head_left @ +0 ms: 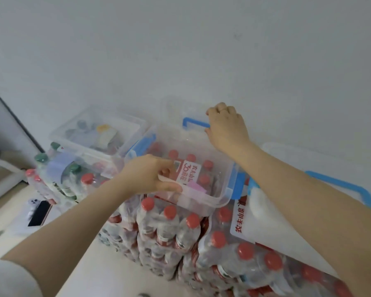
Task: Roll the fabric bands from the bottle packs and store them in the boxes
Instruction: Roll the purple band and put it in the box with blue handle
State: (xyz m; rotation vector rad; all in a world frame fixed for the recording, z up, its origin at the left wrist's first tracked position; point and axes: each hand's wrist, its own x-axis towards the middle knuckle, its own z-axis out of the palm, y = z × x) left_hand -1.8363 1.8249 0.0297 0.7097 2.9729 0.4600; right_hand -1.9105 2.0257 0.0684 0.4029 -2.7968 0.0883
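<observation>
A clear plastic box (219,202) with blue latches sits on top of shrink-wrapped packs of red-capped bottles (169,230). My left hand (141,174) is at the box's near rim and pinches a pale fabric band (166,179) between thumb and fingers. A pink piece (196,186) lies inside the box beside it. My right hand (227,129) grips the blue handle (194,122) of the box's clear lid (174,108), which is raised toward the wall.
A second clear box (99,133) holding assorted items stands at the back left, on a pack of green-capped bottles (71,174) wrapped with a lilac band (57,166). Another lid with a blue handle (341,185) lies at the right. A phone (39,213) lies at the left.
</observation>
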